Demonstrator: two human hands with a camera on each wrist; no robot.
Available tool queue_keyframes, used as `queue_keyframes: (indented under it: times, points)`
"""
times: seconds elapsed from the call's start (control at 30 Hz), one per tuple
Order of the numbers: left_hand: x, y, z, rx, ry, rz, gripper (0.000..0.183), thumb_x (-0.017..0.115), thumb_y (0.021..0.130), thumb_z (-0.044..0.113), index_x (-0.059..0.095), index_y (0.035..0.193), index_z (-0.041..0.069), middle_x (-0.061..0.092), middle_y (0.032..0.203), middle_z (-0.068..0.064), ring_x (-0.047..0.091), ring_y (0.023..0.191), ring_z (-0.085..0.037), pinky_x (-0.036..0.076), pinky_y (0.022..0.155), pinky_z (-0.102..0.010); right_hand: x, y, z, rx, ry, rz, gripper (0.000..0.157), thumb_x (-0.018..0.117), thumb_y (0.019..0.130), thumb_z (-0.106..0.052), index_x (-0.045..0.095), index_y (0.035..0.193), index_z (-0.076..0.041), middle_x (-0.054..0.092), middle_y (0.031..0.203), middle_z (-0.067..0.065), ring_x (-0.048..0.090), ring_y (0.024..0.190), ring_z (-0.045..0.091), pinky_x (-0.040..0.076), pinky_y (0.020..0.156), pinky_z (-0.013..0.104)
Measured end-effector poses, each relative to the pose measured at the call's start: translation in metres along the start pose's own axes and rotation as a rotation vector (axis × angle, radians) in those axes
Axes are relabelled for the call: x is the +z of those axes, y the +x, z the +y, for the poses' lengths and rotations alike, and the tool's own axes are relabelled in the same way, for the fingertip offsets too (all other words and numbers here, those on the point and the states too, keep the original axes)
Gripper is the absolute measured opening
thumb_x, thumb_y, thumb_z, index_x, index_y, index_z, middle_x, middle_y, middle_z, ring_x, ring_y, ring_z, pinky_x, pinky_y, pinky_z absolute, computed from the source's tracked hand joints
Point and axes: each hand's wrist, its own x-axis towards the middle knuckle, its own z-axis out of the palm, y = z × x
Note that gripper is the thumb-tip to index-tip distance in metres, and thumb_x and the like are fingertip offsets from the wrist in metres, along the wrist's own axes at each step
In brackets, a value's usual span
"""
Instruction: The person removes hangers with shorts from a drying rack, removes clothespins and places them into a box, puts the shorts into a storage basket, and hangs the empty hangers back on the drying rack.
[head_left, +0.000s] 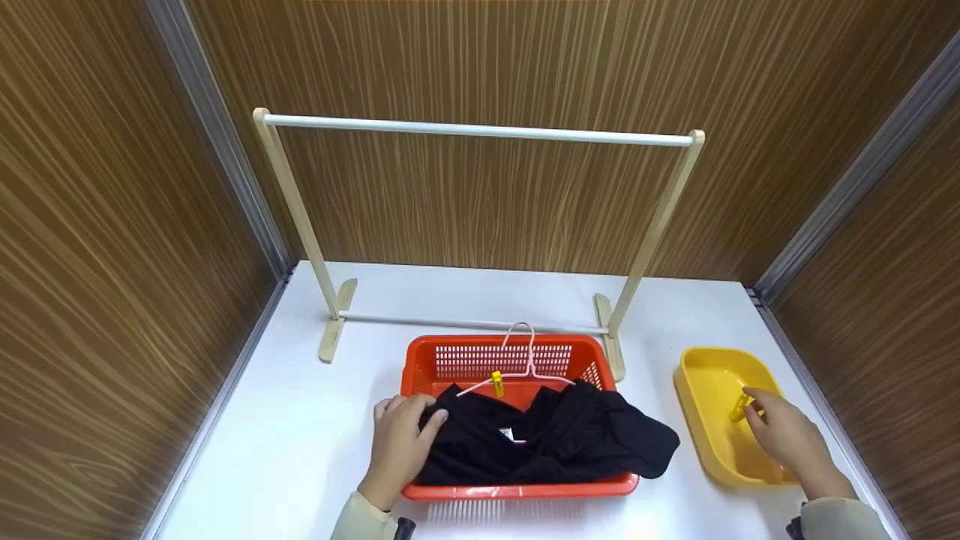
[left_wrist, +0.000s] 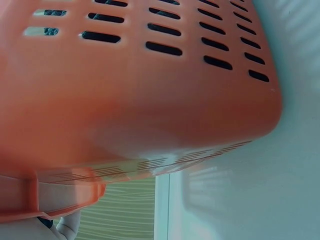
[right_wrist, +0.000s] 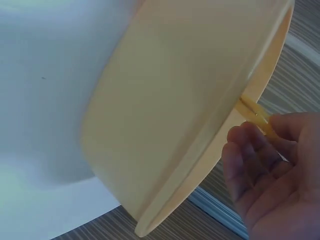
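Observation:
My right hand [head_left: 787, 435] pinches a yellow clothespin [head_left: 741, 407] between thumb and fingertips, over the yellow tub [head_left: 694, 416]. In the right wrist view the clothespin [right_wrist: 254, 112] shows at the tub's rim. My left hand [head_left: 403, 439] grips the left shoulder of a black garment [head_left: 487, 450], thumb on top, at the left side of the red basket [head_left: 517, 492]. The garment lies across the basket on a pink hanger [head_left: 531, 360], its right sleeve over the rim. Another yellow clothespin [head_left: 497, 383] sits on the hanger's left arm. The left wrist view shows mainly basket wall.
Behind the basket stands a rack with a white top bar [head_left: 480, 130], wooden posts and wooden feet [head_left: 337, 322]. The hanger's hook overlaps the rack's lower bar [head_left: 420, 321] in the head view. Wood-patterned walls [head_left: 465, 202] enclose the white table [head_left: 300, 435] at the back and sides.

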Motion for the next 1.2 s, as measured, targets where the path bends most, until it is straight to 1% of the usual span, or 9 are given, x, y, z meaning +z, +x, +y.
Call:
queue_keyframes:
  times: [0.07,0.23,0.53,0.73,0.83,0.93,1.03,1.1,1.2]
  points:
    - [0.0,0.0,0.0,0.005,0.006,0.001,0.019,0.073,0.097,0.031,0.072,0.103,0.014,0.075,0.1,0.002,0.06,0.093,-0.02,0.033,0.102,-0.05,0.0,-0.001,0.001,0.008,0.009,0.011,0.044,0.052,0.104,-0.013,0.048,0.141,0.011,0.064,0.115,0.029,0.054,0.073,0.022,0.044,0.058,0.035]
    - [0.0,0.0,0.0,0.002,-0.003,0.004,0.017,0.073,0.097,0.031,0.071,0.102,0.014,0.075,0.098,0.003,0.059,0.092,-0.02,0.034,0.102,-0.049,-0.003,0.001,0.001,0.043,0.01,0.001,0.046,0.052,0.103,-0.017,0.048,0.141,0.01,0.063,0.118,0.032,0.057,0.079,0.025,0.046,0.062,0.036]
    - [0.0,0.001,0.0,0.007,-0.005,0.01,0.018,0.074,0.096,0.031,0.072,0.103,0.014,0.075,0.098,0.003,0.059,0.092,-0.02,0.034,0.102,-0.049,0.0,0.001,-0.001,0.074,0.022,0.01,0.053,0.052,0.104,-0.022,0.039,0.145,0.01,0.062,0.119,0.031,0.057,0.078,0.024,0.046,0.06,0.033]
    - [0.0,0.0,-0.001,0.003,-0.012,0.004,0.018,0.074,0.096,0.031,0.072,0.103,0.014,0.075,0.099,0.003,0.059,0.092,-0.02,0.034,0.102,-0.049,0.0,-0.001,-0.022,0.061,0.055,0.104,0.047,0.053,0.105,-0.021,0.046,0.143,0.007,0.064,0.113,0.026,0.056,0.075,0.022,0.045,0.057,0.03]
    - [-0.001,0.001,-0.002,0.003,-0.011,0.01,0.018,0.074,0.096,0.031,0.072,0.103,0.015,0.075,0.099,0.003,0.06,0.093,-0.02,0.034,0.102,-0.049,0.001,-0.001,-0.043,0.012,0.087,0.221,0.041,0.057,0.103,-0.016,0.052,0.139,0.004,0.066,0.109,0.022,0.06,0.078,0.024,0.049,0.061,0.028]
    - [-0.002,0.001,-0.003,0.005,-0.005,0.022,0.017,0.074,0.096,0.03,0.071,0.102,0.015,0.075,0.098,0.003,0.061,0.094,-0.021,0.034,0.103,-0.05,0.008,0.002,-0.069,-0.102,0.131,0.389,0.032,0.062,0.098,-0.006,0.061,0.129,0.002,0.07,0.099,0.016,0.063,0.079,0.025,0.051,0.064,0.027]
    - [-0.002,0.001,-0.004,0.005,-0.003,0.023,0.016,0.075,0.096,0.029,0.07,0.101,0.014,0.074,0.097,0.002,0.062,0.093,-0.021,0.033,0.104,-0.05,0.021,0.002,-0.092,-0.226,0.167,0.521,0.027,0.066,0.093,0.002,0.066,0.12,0.001,0.07,0.091,0.01,0.063,0.076,0.02,0.05,0.066,0.02]
    - [-0.001,0.001,-0.003,0.004,-0.004,0.015,0.016,0.075,0.096,0.029,0.07,0.101,0.014,0.075,0.097,0.002,0.061,0.092,-0.021,0.033,0.103,-0.05,0.03,-0.001,-0.106,-0.289,0.173,0.566,0.028,0.068,0.091,0.004,0.068,0.118,0.0,0.07,0.09,0.006,0.061,0.075,0.016,0.047,0.067,0.016]
    - [0.002,0.001,-0.001,0.005,-0.011,0.005,0.016,0.074,0.096,0.029,0.071,0.102,0.015,0.075,0.098,0.002,0.06,0.091,-0.02,0.033,0.102,-0.049,0.044,-0.006,-0.124,-0.363,0.188,0.594,0.032,0.07,0.087,0.006,0.068,0.119,0.0,0.069,0.095,0.007,0.062,0.079,0.016,0.047,0.072,0.016]
